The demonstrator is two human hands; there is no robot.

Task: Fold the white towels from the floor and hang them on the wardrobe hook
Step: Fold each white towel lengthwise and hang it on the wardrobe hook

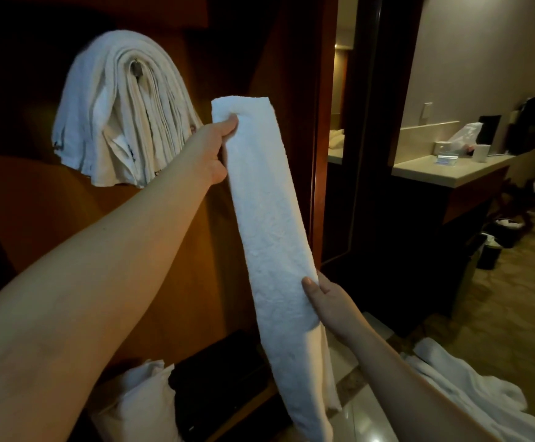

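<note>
Head view: folded white towel (269, 218), a long narrow strip, hangs slanted through the middle of the frame, its top end at about 11 o'clock of centre and its lower end running down toward 6 o'clock. The left hand (218, 148) reaches far forward and grips the strip near its top, thumb pressed into the cloth, fingers hidden behind it. The right hand (326, 301) pinches the same strip lower down at about 5 o'clock, thumb on the front face and fingers wrapped behind. Both hands are therefore clamped on the towel, well apart from each other along its length.

At 10 o'clock, a thick bundle of hung towels (122, 113) drapes over the wardrobe hook (136, 69), whose metal tip shows just under the top of the bundle. The bundle hangs against the brown wardrobe panel (52, 218), and the held strip's top end is just beside the bundle's right edge.

At 4 o'clock, more loose towels (470, 387) lie crumpled on the floor (514, 298). At 7 o'clock, a white bundle of cloth (138, 406) sits low in the wardrobe beside a dark object (215, 378) that I cannot identify. At 2 o'clock, a pale bench (444, 169) carries a tissue box (448, 154) and other small items too dim to name.
</note>
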